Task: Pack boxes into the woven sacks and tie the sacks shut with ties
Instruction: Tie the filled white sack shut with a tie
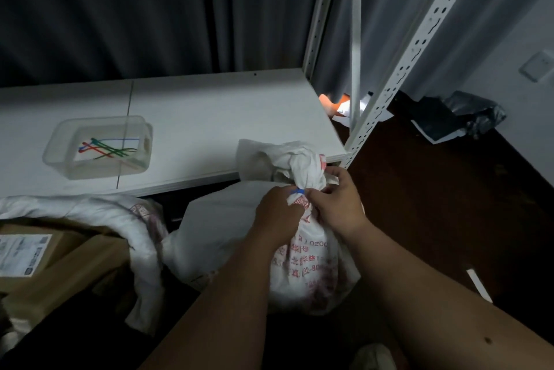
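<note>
Now, per item:
Sack in hand: white woven sack [302, 267] w/ red print, stands upright at near centre, just in front of the shelf edge; neck bunched, loose top flops above the hands.
Tie: blue tie [297, 191] wrapped at the bunched neck, only a short bit shows between the two hands.
Left hand: left hand [277, 213] on the left side of the neck, fingers curled onto the tie/neck; grip closed, pinching at the blue tie as far as can be seen.
Right hand: right hand [335, 198] on the right side of the neck, fingers curled round the gathered cloth, thumb toward the tie; closed grip on the neck.
Second sack: another white sack [120, 219] lies slumped at near left, mouth open, draped over boxes.
Boxes: brown cardboard boxes [60, 264] at near left, one w/ a white shipping label on top, partly under the slumped sack.
Spare ties: coloured ties [109, 148], red, green, blue, lie crossed in a clear plastic tub [57, 141] on the white shelf [224, 117], left of the hands and farther back.
Shelf frame: white perforated upright [398, 69] at the shelf's right corner.
Backdrop: dark grey curtain [135, 9] behind the shelf.
Floor: dark floor [449, 219] at right; black plastic bag [467, 114] at far right by the wall.
</note>
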